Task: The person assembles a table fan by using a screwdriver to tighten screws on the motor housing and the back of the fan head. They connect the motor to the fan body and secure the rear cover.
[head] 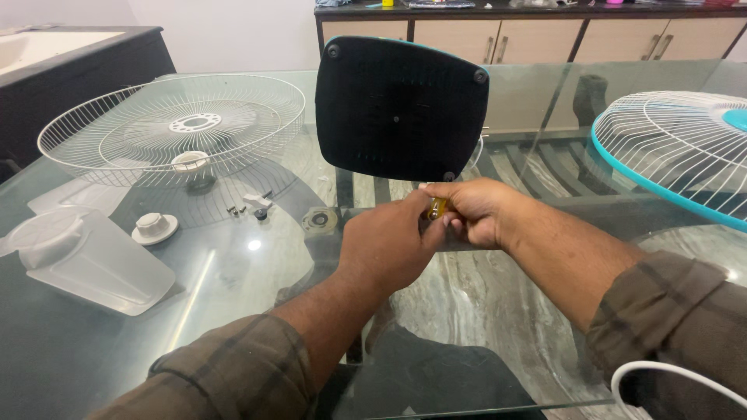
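The fan base (401, 109) is black with a teal edge. Left of it lie a white wire grille (175, 124) and a white plastic cover (89, 260); right of it, a white grille rimmed in teal (669, 148). Below it, a yellow handle (438, 207) and brown checked sleeves (233, 373)

On the glass table (93, 350) in front of me I see 1 white wire fan guard (173, 124), a translucent plastic blade (85, 260), a white round cap (154, 227), and a teal-rimmed guard (669, 152) off to my right.
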